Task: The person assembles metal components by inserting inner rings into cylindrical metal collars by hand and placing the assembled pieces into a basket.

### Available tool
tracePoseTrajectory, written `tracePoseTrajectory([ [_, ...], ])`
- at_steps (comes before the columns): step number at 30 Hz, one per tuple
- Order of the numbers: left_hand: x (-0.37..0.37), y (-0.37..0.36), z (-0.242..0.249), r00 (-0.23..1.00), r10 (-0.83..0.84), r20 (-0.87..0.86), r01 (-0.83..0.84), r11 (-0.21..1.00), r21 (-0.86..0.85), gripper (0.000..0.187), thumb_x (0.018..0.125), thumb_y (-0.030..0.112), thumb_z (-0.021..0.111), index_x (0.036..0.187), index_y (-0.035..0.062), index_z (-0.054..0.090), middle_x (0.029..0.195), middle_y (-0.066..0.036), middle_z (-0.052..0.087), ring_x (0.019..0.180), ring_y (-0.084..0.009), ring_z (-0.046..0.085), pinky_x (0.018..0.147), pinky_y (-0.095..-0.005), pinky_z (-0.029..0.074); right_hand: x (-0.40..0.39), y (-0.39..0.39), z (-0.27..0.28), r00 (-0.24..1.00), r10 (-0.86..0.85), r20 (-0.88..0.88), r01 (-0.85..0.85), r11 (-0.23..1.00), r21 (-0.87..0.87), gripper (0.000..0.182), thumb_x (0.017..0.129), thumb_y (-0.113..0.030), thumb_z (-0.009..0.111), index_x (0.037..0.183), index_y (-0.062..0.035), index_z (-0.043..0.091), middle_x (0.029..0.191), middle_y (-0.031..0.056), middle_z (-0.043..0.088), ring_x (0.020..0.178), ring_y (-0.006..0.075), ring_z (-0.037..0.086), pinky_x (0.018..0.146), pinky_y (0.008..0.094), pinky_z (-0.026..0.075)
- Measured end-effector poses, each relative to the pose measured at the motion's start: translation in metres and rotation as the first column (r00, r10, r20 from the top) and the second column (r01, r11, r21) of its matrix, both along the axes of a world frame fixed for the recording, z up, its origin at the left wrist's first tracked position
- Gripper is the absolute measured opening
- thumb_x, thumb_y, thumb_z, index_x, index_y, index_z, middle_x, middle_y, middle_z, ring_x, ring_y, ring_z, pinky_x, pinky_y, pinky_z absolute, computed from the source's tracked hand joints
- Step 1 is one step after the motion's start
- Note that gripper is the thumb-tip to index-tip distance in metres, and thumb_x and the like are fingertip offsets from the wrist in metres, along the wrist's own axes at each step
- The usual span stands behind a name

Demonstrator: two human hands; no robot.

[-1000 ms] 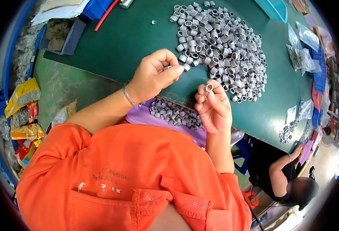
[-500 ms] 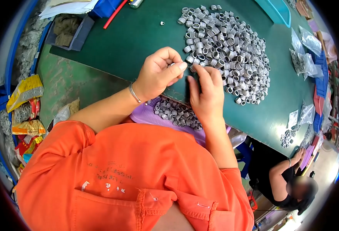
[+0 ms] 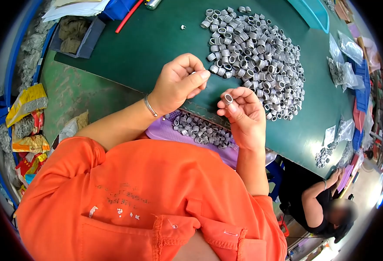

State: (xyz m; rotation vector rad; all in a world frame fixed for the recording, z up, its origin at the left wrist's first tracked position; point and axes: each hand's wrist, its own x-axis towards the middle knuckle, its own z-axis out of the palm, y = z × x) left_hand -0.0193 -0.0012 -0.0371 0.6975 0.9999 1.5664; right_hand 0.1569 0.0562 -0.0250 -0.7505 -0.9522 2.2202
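Observation:
Between the thumb and fingers of my right hand (image 3: 245,114) is a short grey metal ring (image 3: 228,99), its round opening tilted up toward me. My left hand (image 3: 180,81), with a bangle at the wrist, is curled with thumb against fingers over the table edge; a tiny pale bit shows at the fingertips, too small to name. Just beyond both hands spreads a large pile of similar metal rings (image 3: 261,56) on the green table (image 3: 152,41). Below the hands, more rings lie in a purple basket (image 3: 156,130) at the table's front edge.
A turquoise basket (image 3: 315,15) stands at the far right, and a grey bin (image 3: 87,43) with cloth at the far left. Near a red rod (image 3: 128,17) lies a small white piece (image 3: 183,27). Clear bags (image 3: 346,74) line the right edge, where another person (image 3: 315,204) sits.
My right hand has drawn back from the pile's near edge, toward me and slightly right, turning up with a metal ring in its fingers. My left hand has barely moved.

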Motion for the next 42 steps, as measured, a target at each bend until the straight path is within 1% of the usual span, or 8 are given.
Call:
tracePoseTrajectory([
  [10, 0.001, 0.000, -0.001, 1.000, -0.006, -0.025, 0.006, 1.000, 0.004, 0.008, 0.086, 0.008, 0.050, 0.081, 0.0045, 0.045, 0.069, -0.006, 0.050, 0.048, -0.0029, 0.034, 0.041, -0.0157, 0.029, 0.009, -0.005, -0.006, 0.996, -0.063, -0.067, 0.066, 0.997, 0.038, 0.026, 0.074, 0.013, 0.057, 0.095, 0.0014, 0.049, 0.097, 0.0129, 0.054, 0.086, 0.0194, 0.058, 0.072, 0.0278, 0.051],
  [12, 0.001, 0.000, -0.001, 1.000, 0.002, -0.010, -0.002, 1.000, -0.018, 0.008, 0.086, 0.009, 0.050, 0.081, 0.0045, 0.045, 0.069, -0.006, 0.050, 0.048, -0.0030, 0.034, 0.041, -0.0159, 0.029, 0.015, -0.007, -0.005, 1.000, 0.019, 0.020, -0.026, 0.913, 0.408, 0.022, 0.069, 0.016, 0.059, 0.085, 0.0011, 0.054, 0.095, 0.0111, 0.053, 0.084, 0.0171, 0.055, 0.069, 0.0257, 0.048],
  [17, 0.001, 0.000, -0.001, 1.000, -0.003, -0.008, 0.003, 1.000, -0.009, 0.008, 0.086, 0.008, 0.050, 0.081, 0.0047, 0.045, 0.068, -0.006, 0.050, 0.048, -0.0037, 0.034, 0.042, -0.0166, 0.029, 0.017, -0.001, 0.018, 0.918, 0.127, 0.376, -0.342, 0.733, 0.588, 0.015, 0.065, 0.011, 0.062, 0.073, -0.0009, 0.058, 0.084, 0.0065, 0.055, 0.077, 0.0167, 0.055, 0.067, 0.0271, 0.044],
  [19, 0.000, 0.000, -0.001, 1.000, -0.005, 0.019, 0.005, 1.000, -0.009, 0.011, 0.084, 0.009, 0.055, 0.080, 0.0038, 0.046, 0.066, -0.003, 0.052, 0.050, -0.0041, 0.040, 0.043, -0.0173, 0.032, 0.011, 0.015, 0.010, 0.865, -0.350, 0.359, -0.263, 0.292, 0.919, 0.014, 0.068, 0.009, 0.060, 0.076, -0.0014, 0.059, 0.082, 0.0084, 0.056, 0.074, 0.0211, 0.055, 0.066, 0.0286, 0.043],
  [23, 0.000, -0.001, -0.002, 1.000, 0.002, 0.024, -0.002, 1.000, 0.006, 0.010, 0.084, 0.008, 0.055, 0.081, 0.0037, 0.046, 0.067, -0.004, 0.052, 0.050, -0.0041, 0.040, 0.043, -0.0173, 0.032, -0.017, 0.033, 0.006, 0.574, -0.785, 0.231, -0.316, 0.047, 0.948, 0.016, 0.068, 0.001, 0.065, 0.082, -0.0040, 0.059, 0.082, 0.0084, 0.055, 0.076, 0.0254, 0.049, 0.067, 0.0328, 0.039],
  [34, 0.000, 0.000, -0.001, 1.000, -0.014, 0.016, 0.014, 1.000, 0.011, 0.008, 0.084, 0.008, 0.054, 0.081, 0.0034, 0.047, 0.067, -0.004, 0.052, 0.050, -0.0043, 0.040, 0.043, -0.0173, 0.032, -0.008, 0.032, -0.007, 0.654, -0.736, 0.176, -0.352, -0.090, 0.932, 0.019, 0.065, 0.003, 0.066, 0.080, -0.0072, 0.058, 0.089, 0.0069, 0.060, 0.079, 0.0236, 0.052, 0.070, 0.0331, 0.037],
  [37, 0.001, 0.000, -0.002, 1.000, -0.003, -0.027, 0.003, 1.000, 0.013, 0.007, 0.085, 0.006, 0.049, 0.080, 0.0045, 0.044, 0.069, -0.007, 0.050, 0.049, -0.0037, 0.034, 0.041, -0.0163, 0.029, -0.011, 0.029, -0.003, 0.704, -0.693, 0.155, -0.204, 0.011, 0.979, 0.022, 0.065, 0.004, 0.065, 0.084, -0.0056, 0.059, 0.089, 0.0086, 0.060, 0.075, 0.0253, 0.053, 0.068, 0.0339, 0.039],
  [42, 0.001, -0.001, -0.001, 1.000, 0.005, -0.024, -0.004, 1.000, 0.015, 0.007, 0.085, 0.006, 0.049, 0.080, 0.0044, 0.044, 0.069, -0.007, 0.050, 0.048, -0.0036, 0.034, 0.040, -0.0161, 0.029, 0.002, 0.015, 0.004, 0.883, -0.406, 0.236, 0.121, 0.683, 0.720, 0.025, 0.078, 0.006, 0.057, 0.103, 0.0037, 0.056, 0.093, 0.0112, 0.060, 0.078, 0.0149, 0.057, 0.065, 0.0237, 0.048],
])
